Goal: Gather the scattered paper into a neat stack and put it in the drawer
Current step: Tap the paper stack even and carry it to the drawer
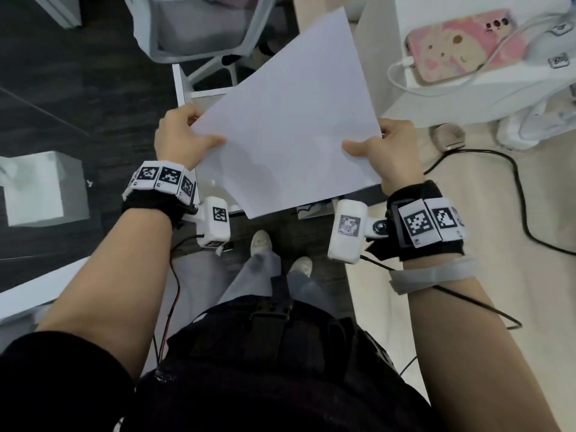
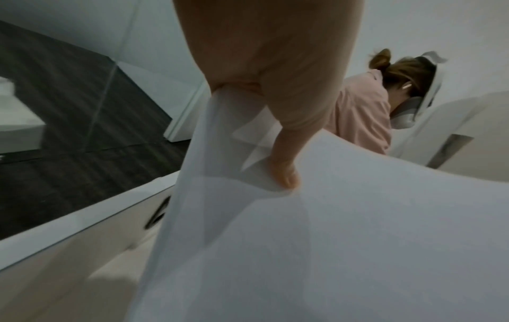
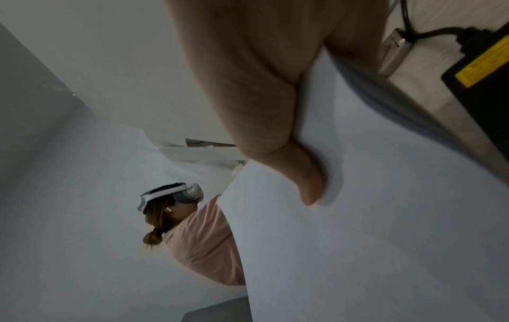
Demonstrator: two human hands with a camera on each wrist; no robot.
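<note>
both hands hold one stack of white paper (image 1: 288,120) in the air in front of me, above my shoes and a dark floor. my left hand (image 1: 177,135) pinches its left edge, thumb on top, other fingers curled beneath. the sheets show no print or writing. my right hand (image 1: 386,148) pinches the right edge the same way. farther right, a phone in a pink cartoon case (image 1: 461,45) lies charging on a white surface. a yellow label (image 3: 482,63) on a black box is too blurred to read.
</note>
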